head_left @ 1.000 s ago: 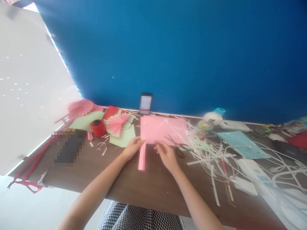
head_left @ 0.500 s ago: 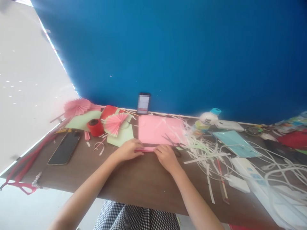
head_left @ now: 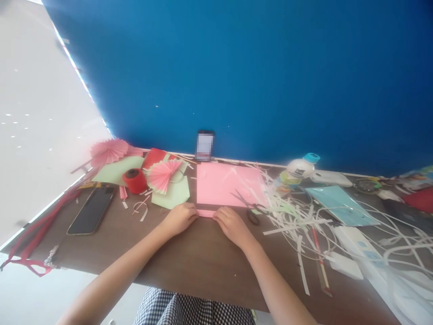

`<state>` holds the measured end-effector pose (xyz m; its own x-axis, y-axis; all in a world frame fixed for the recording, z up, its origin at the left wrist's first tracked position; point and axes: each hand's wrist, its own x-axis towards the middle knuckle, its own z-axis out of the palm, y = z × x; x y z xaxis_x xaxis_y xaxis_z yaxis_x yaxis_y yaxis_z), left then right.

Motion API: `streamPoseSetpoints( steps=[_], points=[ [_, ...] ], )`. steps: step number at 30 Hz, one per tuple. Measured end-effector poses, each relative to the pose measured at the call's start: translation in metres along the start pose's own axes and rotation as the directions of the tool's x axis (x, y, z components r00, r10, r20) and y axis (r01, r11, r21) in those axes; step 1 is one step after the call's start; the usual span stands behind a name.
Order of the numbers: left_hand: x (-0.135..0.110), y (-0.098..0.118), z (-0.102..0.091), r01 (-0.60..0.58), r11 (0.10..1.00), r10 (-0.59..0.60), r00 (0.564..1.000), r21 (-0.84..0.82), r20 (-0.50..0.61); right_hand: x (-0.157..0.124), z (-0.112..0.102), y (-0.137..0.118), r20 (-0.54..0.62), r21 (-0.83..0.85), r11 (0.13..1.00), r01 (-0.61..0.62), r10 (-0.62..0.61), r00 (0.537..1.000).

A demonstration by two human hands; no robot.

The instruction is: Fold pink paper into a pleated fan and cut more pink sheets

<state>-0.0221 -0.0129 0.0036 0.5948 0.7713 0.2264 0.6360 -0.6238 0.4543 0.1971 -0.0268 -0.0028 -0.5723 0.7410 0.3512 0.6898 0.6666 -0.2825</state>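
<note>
Pink folded paper strip lies flat on the brown wooden table, pinned between both hands. From my remote seat I see both forearms reach in from the near edge and converge. The left hand is palm-down, fingers bunched together and pressing on the strip's left end. The right hand mirrors it, fingers closed down on the right end. Just beyond the strip lies a flat pink paper sheet, with dark scissors on its right corner. Left of the hands rests a black phone. Farther back are a pleated pink paper fan and a red tape roll.
</note>
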Motion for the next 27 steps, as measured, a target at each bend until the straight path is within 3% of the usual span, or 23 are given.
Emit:
streamPoseSetpoints(
  steps=[5, 10, 18, 27],
  points=[
    [-0.006, -0.002, 0.002, 0.061, 0.993, -0.064, 0.998, -0.100, -0.025, -0.001, -0.001, -0.001, 0.017, 0.072, 0.997, -0.002, 0.000, 1.000],
    [-0.007, -0.002, -0.001, 0.120, 0.993, -0.120, 0.992, 0.001, -0.044, 0.001, 0.001, -0.003, 0.012, 0.117, 0.990, -0.073, 0.072, 0.997],
    [-0.003, 0.001, -0.002, 0.202, 0.978, -0.203, 0.979, -0.046, -0.032, 0.003, 0.009, -0.004, -0.019, 0.002, 0.989, -0.151, 0.151, 0.988],
    [-0.002, 0.004, 0.000, 0.361, 0.927, -0.367, 0.929, -0.100, -0.054, 0.010, 0.017, 0.001, -0.031, 0.103, 0.950, -0.296, 0.301, 0.953]
  ],
)
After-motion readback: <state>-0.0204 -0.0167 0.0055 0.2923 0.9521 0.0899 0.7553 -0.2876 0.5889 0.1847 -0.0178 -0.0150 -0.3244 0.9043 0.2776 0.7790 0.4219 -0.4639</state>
